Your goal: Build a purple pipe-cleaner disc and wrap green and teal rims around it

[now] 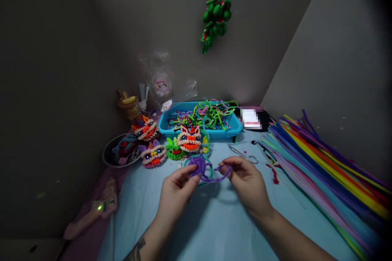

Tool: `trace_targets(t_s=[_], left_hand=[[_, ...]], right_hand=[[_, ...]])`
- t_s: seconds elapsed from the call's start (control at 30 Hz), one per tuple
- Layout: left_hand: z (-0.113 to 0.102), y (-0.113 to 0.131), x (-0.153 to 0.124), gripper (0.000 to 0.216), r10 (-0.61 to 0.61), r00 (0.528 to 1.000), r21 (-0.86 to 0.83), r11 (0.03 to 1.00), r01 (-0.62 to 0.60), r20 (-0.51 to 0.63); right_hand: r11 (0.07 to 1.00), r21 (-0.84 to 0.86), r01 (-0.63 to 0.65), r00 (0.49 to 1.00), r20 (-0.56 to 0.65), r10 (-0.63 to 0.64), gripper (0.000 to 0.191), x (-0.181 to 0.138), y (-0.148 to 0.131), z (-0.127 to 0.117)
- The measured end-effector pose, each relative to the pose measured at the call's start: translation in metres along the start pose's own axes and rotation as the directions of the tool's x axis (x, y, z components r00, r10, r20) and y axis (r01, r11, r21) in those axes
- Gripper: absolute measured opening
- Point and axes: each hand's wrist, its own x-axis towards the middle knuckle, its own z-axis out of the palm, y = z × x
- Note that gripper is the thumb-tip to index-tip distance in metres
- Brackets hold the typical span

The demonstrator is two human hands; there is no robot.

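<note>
My left hand point(180, 185) pinches a purple pipe-cleaner coil point(199, 166), wound into a flat disc, between thumb and fingers. A teal pipe cleaner point(210, 171) loops around and beside the disc. From the coil a purple strand point(214, 180) curves across to my right hand point(246, 181), whose thumb and fingers are closed on its end. Both hands are raised a little above the blue table cover point(211, 224). Just beyond them sits an orange and cream lion-dance head point(190, 139) made of pipe cleaners, with a green one point(175, 149) beside it.
A blue tray point(200, 133) of tangled pipe cleaners stands behind. Long colourful pipe cleaners point(324, 159) lie at right, near scissors point(245, 154). At left are a metal bowl point(105, 155), a purple lion head point(153, 155) and a pink glue gun point(104, 208). A green ornament point(217, 14) hangs above.
</note>
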Motion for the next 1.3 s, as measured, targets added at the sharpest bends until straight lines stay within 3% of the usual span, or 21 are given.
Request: trace_targets(t_s=[0.13,0.3,0.5,0.63,0.93,1.3], left_hand=[[0.0,0.001,-0.001,0.039,0.022,1.0,0.019,1.0,-0.022,0.011],[0.002,0.004,-0.002,0.036,0.061,0.998,0.028,0.998,-0.062,0.023],[0.002,0.004,-0.003,0.036,0.06,0.998,0.022,0.998,-0.06,0.027],[0.003,0.004,-0.003,0.036,0.041,0.999,-0.013,0.999,-0.04,0.033],[0.003,0.008,-0.004,0.035,-0.023,0.995,-0.058,0.998,0.029,0.101],[0.001,0.001,0.002,0.037,-0.031,0.989,-0.121,0.991,0.049,0.146]], right_hand=[[1.0,-0.025,-0.009,0.994,0.112,0.012,0.008,-0.002,0.003,-0.001],[0.974,-0.171,0.149,0.977,0.176,-0.118,0.004,0.001,0.004,-0.005],[0.919,-0.305,0.252,0.967,0.122,-0.224,0.011,0.004,0.003,-0.009],[0.868,-0.332,0.368,0.922,0.252,-0.295,0.016,0.004,0.0,-0.01],[0.968,-0.228,0.108,0.939,0.343,-0.024,0.004,-0.001,0.002,-0.003],[0.927,-0.337,0.164,0.924,0.382,-0.024,0.006,-0.002,-0.002,-0.002]])
